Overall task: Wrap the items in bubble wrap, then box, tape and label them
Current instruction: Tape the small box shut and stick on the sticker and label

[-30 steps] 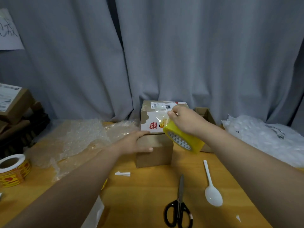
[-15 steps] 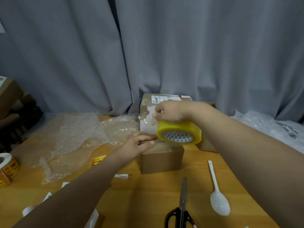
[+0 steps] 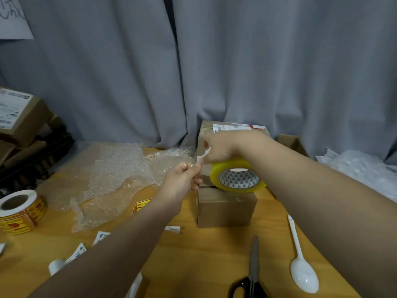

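Tape roll (image 3: 236,177) gripped by right hand (image 3: 223,147); left hand (image 3: 182,179) pinches tape end (image 3: 203,157).

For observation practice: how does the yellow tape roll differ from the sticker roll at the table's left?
The tape roll is plain translucent yellow; the sticker roll shows red-and-yellow labels. The right hand holds the tape roll; the sticker roll lies untouched on the table. Both have hollow cores.

Single wide-angle view, worn on the person's head. Aimed forward and down across the table (image 3: 204,254) toward the grey curtain (image 3: 279,61) behind its far edge. Positioned close: both forearms (image 3: 107,261) in from the bottom edge, left hand (image 3: 179,182) and right hand (image 3: 223,147) near frame centre. Sideways coverage from the cardboard boxes (image 3: 19,117) at far left to the plastic bags (image 3: 361,168) at far right.
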Motion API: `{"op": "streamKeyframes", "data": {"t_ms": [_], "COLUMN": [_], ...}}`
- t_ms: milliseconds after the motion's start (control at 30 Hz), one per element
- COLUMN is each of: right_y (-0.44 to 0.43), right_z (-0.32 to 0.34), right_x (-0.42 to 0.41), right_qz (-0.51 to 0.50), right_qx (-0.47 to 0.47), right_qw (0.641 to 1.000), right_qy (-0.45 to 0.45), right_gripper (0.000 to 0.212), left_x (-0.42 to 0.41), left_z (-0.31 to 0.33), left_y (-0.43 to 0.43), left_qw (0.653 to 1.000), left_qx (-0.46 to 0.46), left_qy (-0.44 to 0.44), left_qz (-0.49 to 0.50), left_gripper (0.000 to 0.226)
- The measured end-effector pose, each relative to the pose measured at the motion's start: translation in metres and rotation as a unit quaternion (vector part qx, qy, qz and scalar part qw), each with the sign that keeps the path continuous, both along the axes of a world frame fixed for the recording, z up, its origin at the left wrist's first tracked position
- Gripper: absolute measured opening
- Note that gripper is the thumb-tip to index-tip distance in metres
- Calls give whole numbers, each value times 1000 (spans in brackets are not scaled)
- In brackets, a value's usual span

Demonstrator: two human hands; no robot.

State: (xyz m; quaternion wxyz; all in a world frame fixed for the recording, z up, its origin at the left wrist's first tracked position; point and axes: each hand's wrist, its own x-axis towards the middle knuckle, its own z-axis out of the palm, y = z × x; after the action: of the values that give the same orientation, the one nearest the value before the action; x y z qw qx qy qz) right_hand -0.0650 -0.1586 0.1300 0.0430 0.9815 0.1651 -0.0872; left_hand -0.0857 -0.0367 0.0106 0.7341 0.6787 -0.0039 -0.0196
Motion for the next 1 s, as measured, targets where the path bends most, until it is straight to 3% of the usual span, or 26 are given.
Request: {"op": "streamKeyframes", "data": {"t_ms": [100, 200, 267, 367, 467, 667, 800, 933, 1000], "right_y": [-20, -39, -47, -50, -44, -29, -27, -39, -45], "right_z": [-3, -20, -32, -37, -33, -19, -13, -12, -10], "right_x": [-6, -12, -13, -13, -13, -15, -18, -18, -14], "right_qz": [5, -37, -54, -67, -67, -60, -58, -25, -29], "right_qx": [129, 321, 428, 495, 476, 305, 241, 26, 10], "right_qw": [986, 941, 895, 856, 868, 938, 956, 985, 987], "right_qy": [-108, -101, -110, -132, -127, -150, -157, -171, -155], "right_gripper": [43, 59, 59, 52, 50, 35, 34, 26, 29], "left_x": [-5, -6, -6, -5, -4, -3, -4, -2, -7], "left_z": [-1, -8, -10, -10, -10, -6, -8, -14, -12], "left_y": [-2, 0, -1, -5, -5, -5, -3, 8, 9], "left_qw": [999, 995, 995, 997, 983, 963, 961, 976, 989], "left_qx": [-21, -46, -38, 31, 170, 256, 262, 213, 140], "left_qy": [40, 70, 75, 40, -49, -65, -63, -22, -16], "left_qz": [28, 49, 52, 59, 54, 51, 56, 42, 48], "left_gripper": [20, 17, 16, 21, 23, 26, 24, 16, 19]}}
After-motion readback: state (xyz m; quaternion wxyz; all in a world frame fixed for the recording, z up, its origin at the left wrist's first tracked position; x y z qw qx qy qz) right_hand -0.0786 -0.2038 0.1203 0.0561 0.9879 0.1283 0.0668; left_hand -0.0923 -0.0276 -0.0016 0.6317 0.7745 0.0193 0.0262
